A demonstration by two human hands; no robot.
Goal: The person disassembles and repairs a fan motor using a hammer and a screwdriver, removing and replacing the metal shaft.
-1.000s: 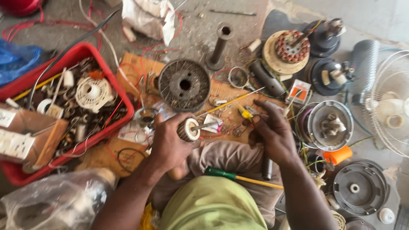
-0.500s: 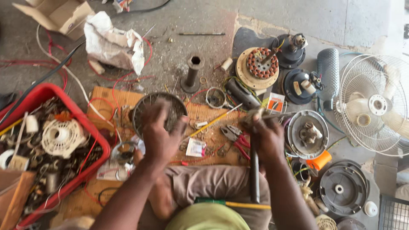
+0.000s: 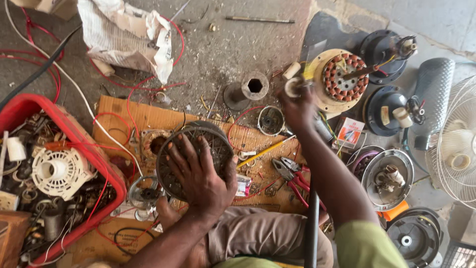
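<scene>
left hand (image 3: 201, 173) spread flat on rotor (image 3: 194, 159), mid cardboard (image 3: 148, 116); right hand (image 3: 299, 106) pinching small ring (image 3: 293, 85), raised past far edge.

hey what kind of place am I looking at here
Most likely an informal fan-motor repair spot on a concrete floor: copper-wound stator, wire fan guard, red crate of spare parts, and red-handled pliers on cardboard.
</scene>
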